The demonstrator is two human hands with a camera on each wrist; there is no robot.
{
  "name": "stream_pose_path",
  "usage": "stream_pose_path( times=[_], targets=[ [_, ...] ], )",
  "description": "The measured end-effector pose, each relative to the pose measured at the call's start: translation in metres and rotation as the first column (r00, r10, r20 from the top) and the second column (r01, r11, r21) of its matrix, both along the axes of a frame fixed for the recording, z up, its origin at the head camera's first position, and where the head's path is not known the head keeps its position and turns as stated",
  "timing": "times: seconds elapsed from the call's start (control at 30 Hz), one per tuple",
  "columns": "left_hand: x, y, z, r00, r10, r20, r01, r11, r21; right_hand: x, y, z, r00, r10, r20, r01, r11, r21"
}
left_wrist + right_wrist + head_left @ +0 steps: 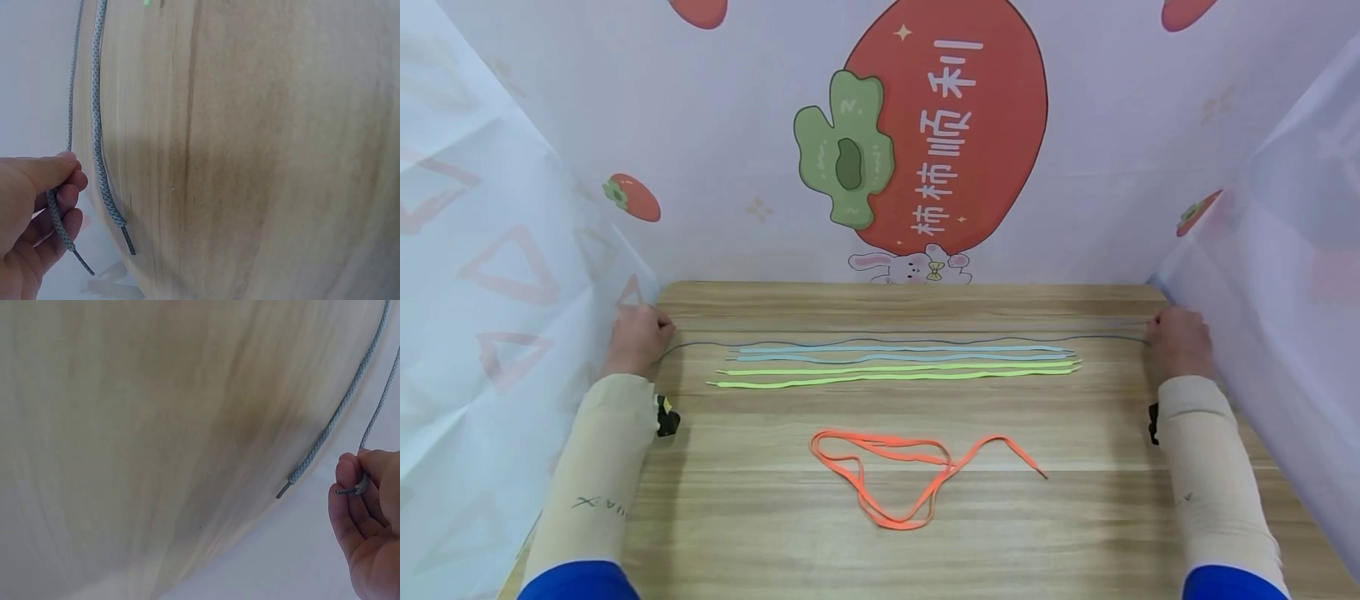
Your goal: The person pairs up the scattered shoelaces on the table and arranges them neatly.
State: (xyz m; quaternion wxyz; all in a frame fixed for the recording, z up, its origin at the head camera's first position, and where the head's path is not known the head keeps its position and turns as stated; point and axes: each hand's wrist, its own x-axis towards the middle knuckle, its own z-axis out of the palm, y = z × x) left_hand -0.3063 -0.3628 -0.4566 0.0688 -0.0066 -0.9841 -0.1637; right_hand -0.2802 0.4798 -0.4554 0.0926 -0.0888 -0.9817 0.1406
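Observation:
My left hand [638,337] pinches one end of a grey-blue patterned round shoelace [72,94] between thumb and fingers, its tip hanging below them. At the opposite side my right hand [1182,340] pinches the other end of this lace [380,403], the tip curling over the fingers. Between the hands the lace runs nearly straight along the far part of the table. Just nearer lies a second grey-blue shoelace [850,340], slightly wavy, its dark tips [129,240] resting on the wood close to each hand.
Light blue flat laces [925,348] and yellow-green laces [880,377] lie side by side in rows on the wooden table [737,500]. An orange lace [895,523] lies in loose loops nearer me. Printed white sheeting [700,125] stands behind and at both sides.

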Motion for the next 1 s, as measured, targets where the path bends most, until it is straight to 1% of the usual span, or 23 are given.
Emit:
stream_pose_path(
  times=[0.2,0.33,0.5,0.6,0.7,0.9,1.0],
  targets=[
    [0.001,0.000,0.000,1.000,-0.024,0.003,0.024,1.000,0.011,-0.002,-0.001,-0.009,1.000,-0.026,0.017,0.026,1.000,-0.017],
    [0.002,0.002,-0.001,0.999,-0.036,0.005,0.036,0.999,0.030,-0.003,-0.002,-0.013,1.000,-0.021,-0.010,0.021,1.000,-0.023],
    [0.004,0.005,-0.003,0.998,-0.026,0.059,0.023,0.998,0.059,-0.006,-0.005,-0.016,0.998,-0.001,-0.058,0.000,1.000,-0.026],
    [0.005,0.006,-0.005,0.995,-0.015,0.094,0.008,0.997,0.072,-0.007,-0.007,-0.018,0.998,0.011,-0.060,-0.012,1.000,-0.015],
    [0.006,0.006,-0.005,0.994,-0.011,0.110,0.002,0.997,0.082,-0.009,-0.009,-0.020,0.998,0.016,-0.066,-0.016,1.000,-0.003],
    [0.006,0.007,-0.005,0.997,-0.021,0.076,0.015,0.996,0.084,-0.011,-0.009,-0.022,0.997,0.006,-0.082,-0.005,1.000,0.005],
    [0.007,0.008,-0.003,0.998,-0.030,0.054,0.027,0.998,0.064,-0.010,-0.009,-0.019,0.996,0.018,-0.092,-0.016,1.000,0.021]
  ],
)
